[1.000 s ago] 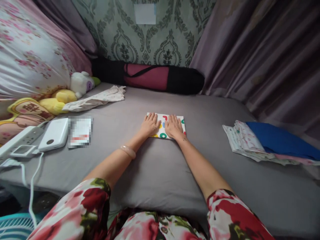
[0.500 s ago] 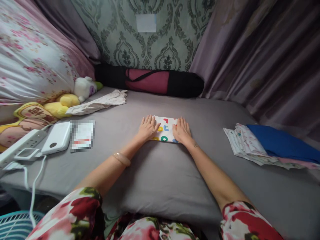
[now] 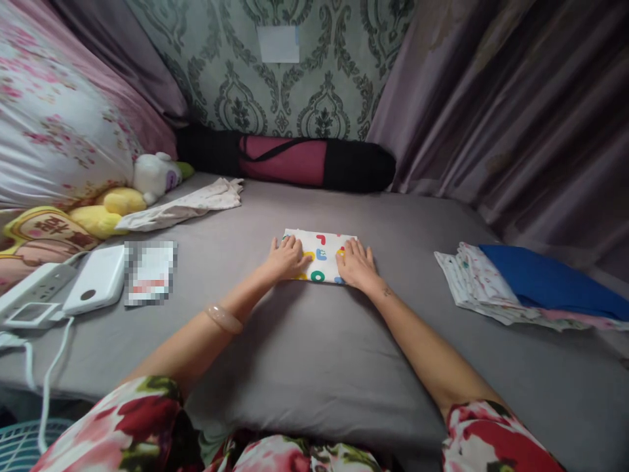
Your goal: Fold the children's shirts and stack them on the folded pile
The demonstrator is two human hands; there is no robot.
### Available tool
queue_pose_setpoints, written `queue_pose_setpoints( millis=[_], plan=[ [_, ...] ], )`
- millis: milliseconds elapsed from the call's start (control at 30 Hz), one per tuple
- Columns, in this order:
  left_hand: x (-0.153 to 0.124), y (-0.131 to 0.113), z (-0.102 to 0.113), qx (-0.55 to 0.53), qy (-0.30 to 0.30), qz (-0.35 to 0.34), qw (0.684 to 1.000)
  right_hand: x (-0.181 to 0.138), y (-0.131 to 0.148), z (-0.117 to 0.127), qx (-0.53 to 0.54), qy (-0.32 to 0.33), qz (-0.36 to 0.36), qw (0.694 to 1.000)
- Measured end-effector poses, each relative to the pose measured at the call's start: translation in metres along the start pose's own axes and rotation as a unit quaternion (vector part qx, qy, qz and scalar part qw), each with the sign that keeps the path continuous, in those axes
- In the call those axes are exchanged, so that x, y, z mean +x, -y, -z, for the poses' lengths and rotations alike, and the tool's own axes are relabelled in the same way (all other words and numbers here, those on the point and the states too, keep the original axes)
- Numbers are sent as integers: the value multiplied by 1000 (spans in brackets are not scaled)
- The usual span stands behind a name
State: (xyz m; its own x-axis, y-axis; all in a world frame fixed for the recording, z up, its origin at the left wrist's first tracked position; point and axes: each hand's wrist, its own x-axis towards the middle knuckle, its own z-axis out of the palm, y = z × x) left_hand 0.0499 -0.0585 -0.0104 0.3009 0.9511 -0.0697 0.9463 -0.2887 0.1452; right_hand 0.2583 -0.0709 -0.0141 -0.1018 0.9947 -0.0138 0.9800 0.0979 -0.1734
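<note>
A small folded white cloth (image 3: 322,252) with coloured shapes lies flat on the grey bed sheet (image 3: 314,367) in the middle of the view. My left hand (image 3: 284,259) rests palm down on its left near corner, fingers stretched flat. My right hand (image 3: 357,264) lies flat on its right near corner, fingers spread. A pale bangle (image 3: 223,318) sits on my left wrist.
Folded clothes with a blue piece on top (image 3: 535,285) lie at the right. A white power bank (image 3: 93,288), a power strip (image 3: 32,288) and a cable are at the left. Plush toys (image 3: 122,196), a crumpled garment (image 3: 187,203) and a dark rolled bag (image 3: 295,160) line the back.
My hands have slid apart from the cloth's middle to its left and right near corners, uncovering more of its pattern. The view shifted a little.
</note>
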Motion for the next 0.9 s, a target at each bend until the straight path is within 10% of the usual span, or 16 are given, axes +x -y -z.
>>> queue_pose_setpoints(
  millis=[500, 900],
  plan=[
    [87, 46, 32, -120, 92, 64, 986, 82, -31, 26, -7, 78, 26, 997],
    [75, 51, 53, -376, 62, -20, 924, 85, -33, 44, 158, 113, 39, 980]
  ],
)
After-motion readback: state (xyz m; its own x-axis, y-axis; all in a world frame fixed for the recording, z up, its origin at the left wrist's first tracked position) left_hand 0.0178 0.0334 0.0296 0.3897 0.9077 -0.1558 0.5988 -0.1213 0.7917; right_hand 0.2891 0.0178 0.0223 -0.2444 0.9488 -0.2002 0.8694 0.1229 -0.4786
